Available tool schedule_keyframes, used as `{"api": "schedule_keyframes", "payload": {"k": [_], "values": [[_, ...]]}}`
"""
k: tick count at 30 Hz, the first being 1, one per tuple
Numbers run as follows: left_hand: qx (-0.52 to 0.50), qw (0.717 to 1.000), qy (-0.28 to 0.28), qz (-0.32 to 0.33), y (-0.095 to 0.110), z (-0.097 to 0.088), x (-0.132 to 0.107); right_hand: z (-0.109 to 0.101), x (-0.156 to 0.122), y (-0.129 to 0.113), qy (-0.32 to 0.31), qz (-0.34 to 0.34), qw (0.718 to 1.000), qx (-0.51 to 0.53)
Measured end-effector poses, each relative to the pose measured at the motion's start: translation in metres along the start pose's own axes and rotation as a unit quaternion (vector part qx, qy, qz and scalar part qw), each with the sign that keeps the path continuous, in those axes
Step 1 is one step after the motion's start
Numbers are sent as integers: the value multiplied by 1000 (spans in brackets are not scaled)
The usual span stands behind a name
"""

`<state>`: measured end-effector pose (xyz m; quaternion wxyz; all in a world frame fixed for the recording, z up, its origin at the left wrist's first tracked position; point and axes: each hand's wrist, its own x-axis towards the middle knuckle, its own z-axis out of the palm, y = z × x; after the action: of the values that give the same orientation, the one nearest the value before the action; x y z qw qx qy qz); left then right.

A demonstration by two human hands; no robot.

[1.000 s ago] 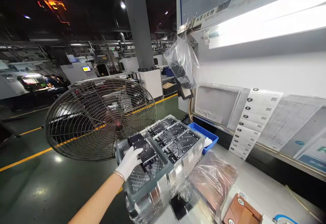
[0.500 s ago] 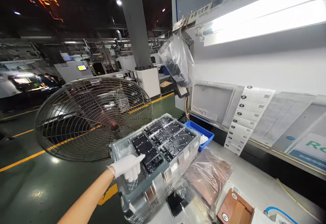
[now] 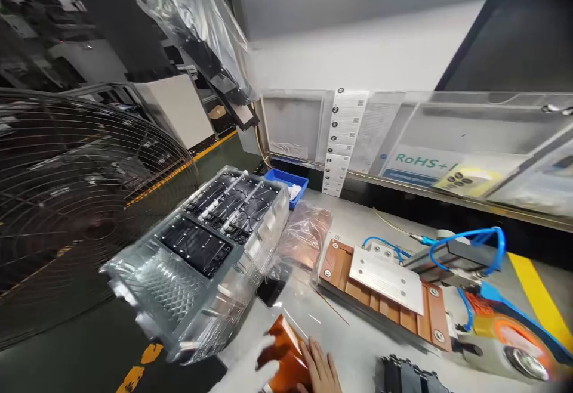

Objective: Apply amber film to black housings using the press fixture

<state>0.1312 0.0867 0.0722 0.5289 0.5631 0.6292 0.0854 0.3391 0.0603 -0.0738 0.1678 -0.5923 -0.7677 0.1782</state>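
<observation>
At bottom centre, the bare right hand [image 3: 319, 370] pinches an orange film sheet [image 3: 286, 354]. The blurred gloved left hand [image 3: 244, 372] beside it shows no clear grip, both well apart from the clear tray [image 3: 224, 297] of black modules [image 3: 196, 246].

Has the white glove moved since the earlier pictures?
Yes: the white glove has left the clear plastic tray and now sits beyond its near end, by the orange film.

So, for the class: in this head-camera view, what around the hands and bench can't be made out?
All in the head view:
- gloved left hand: motion-blurred, cut off by the bottom edge
- amber film: partly covered by the right hand, cut off below
- ribbed black part: cut off by the bottom edge
- white item in the blue tray: too small to identify
</observation>
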Motion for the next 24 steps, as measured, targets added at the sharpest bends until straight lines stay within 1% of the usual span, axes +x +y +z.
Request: {"api": "schedule_keyframes", "payload": {"k": [1, 2, 3, 4, 5, 6, 7, 8, 9, 10, 11, 12, 14, 16, 18, 19, 20, 22, 24], "values": [[12, 999, 47, -10, -8, 5, 11, 1, -3, 8, -35, 3, 999, 14], [20, 997, 74, -13, -13, 8, 19, 0, -6, 16, -64, 3, 997, 36], [16, 997, 72, -6, -16, 9, 25, -3, -9, 22, -86, -4, 994, 63], [-2, 999, 49, 1, -17, 9, 28, -10, -12, 27, -100, -15, 991, 88], [-31, 999, 14, 4, -15, 8, 30, -18, -15, 30, -102, -26, 989, 105], [-64, 998, -26, 5, -10, 7, 29, -29, -17, 31, -88, -34, 990, 109], [-94, 994, -57, 6, -4, 7, 27, -41, -19, 30, -57, -36, 993, 98], [-115, 991, -74, 5, 5, 7, 24, -55, -19, 27, -18, -39, 996, 78], [-125, 989, -76, 3, 14, 9, 20, -69, -19, 21, 27, -42, 997, 52], [-123, 990, -68, 6, 23, 11, 17, -84, -16, 13, 71, -48, 996, 28], [-116, 992, -55, 17, 32, 13, 14, -98, -13, 4, 102, -70, 992, 11], [-101, 993, -42, 34, 41, 17, 12, -113, -9, -6, 126, -74, 989, 6], [-37, 996, -15, 86, 53, 25, 9, -137, 0, -26, 150, -87, 985, 26], [63, 985, 23, 160, 60, 33, 9, -154, 8, -41, 161, -103, 980, 60], [140, 964, 49, 221, 63, 39, 9, -163, 10, -50, 156, -110, 977, 99], [153, 959, 50, 234, 65, 41, 9, -165, 10, -52, 148, -105, 976, 122], [149, 958, 45, 240, 65, 43, 9, -165, 8, -54, 140, -88, 975, 149], [118, 961, 33, 248, 67, 46, 10, -161, 4, -55, 141, -32, 966, 214], [85, 960, 34, 263, 68, 49, 11, -155, 1, -57, 159, 28, 944, 287]]}}
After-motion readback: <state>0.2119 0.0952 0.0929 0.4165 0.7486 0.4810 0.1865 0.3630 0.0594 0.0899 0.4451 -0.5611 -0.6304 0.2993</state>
